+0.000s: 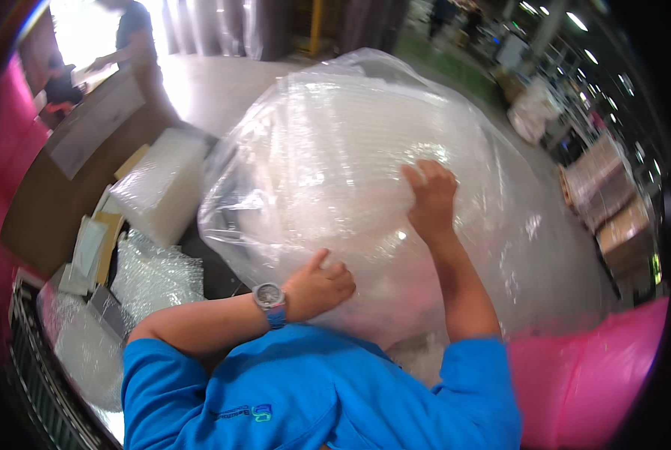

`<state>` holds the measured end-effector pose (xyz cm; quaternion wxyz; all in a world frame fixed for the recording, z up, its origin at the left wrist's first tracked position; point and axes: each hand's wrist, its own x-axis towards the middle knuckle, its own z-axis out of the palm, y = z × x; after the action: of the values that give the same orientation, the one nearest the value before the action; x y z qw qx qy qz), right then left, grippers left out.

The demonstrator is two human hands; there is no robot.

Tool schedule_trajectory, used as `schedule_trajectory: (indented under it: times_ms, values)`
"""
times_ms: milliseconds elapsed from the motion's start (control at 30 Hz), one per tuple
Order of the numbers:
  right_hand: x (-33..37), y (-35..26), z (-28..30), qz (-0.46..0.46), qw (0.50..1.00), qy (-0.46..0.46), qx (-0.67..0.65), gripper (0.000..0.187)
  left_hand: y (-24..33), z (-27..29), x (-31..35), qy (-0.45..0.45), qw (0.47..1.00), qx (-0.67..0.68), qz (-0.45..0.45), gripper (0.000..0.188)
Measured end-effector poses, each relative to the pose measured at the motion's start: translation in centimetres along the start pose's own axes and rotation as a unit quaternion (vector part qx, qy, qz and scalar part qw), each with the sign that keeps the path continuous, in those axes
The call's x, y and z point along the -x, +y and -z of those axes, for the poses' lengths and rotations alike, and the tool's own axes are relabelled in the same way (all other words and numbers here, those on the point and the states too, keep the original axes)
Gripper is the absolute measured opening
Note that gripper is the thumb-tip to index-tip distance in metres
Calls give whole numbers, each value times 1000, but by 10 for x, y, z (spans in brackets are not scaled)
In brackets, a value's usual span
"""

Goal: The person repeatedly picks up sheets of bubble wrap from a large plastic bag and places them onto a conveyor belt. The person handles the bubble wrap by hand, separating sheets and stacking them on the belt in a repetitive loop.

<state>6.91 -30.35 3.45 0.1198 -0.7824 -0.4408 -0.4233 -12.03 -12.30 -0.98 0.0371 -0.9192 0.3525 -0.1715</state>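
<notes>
In front of me bulges a large clear plastic bag (515, 217), with a stack of whitish, translucent sheets (335, 127) inside. My left hand (319, 289), a watch (269, 295) on its wrist, lies low at the bag's near edge with its fingers curled into the loose film. Farther forward and to the right, my right hand (433, 196) rests on top of the bag, fingers bent and thumb apart. Light glinting off the film hides much of the contents.
To the left stand a block of bubble wrap (163, 184), loose bubble wrap (159, 277) and a large brown board (50, 195). Pink wrapping (590, 375) bulges at lower right. Wrapped boxes (602, 184) stand far right. Another person (134, 45) is at far left.
</notes>
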Motion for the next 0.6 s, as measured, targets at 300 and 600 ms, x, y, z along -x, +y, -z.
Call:
schedule_trajectory:
  times_ms: [300, 600]
  values:
    - [-32, 24, 33, -30, 997, -13, -68, 71, -5, 144, -72, 362, 867, 341, 21, 10]
    - [-24, -14, 143, 22, 982, -164, -90, 53, -7, 173, -110, 406, 898, 129, -111, 8]
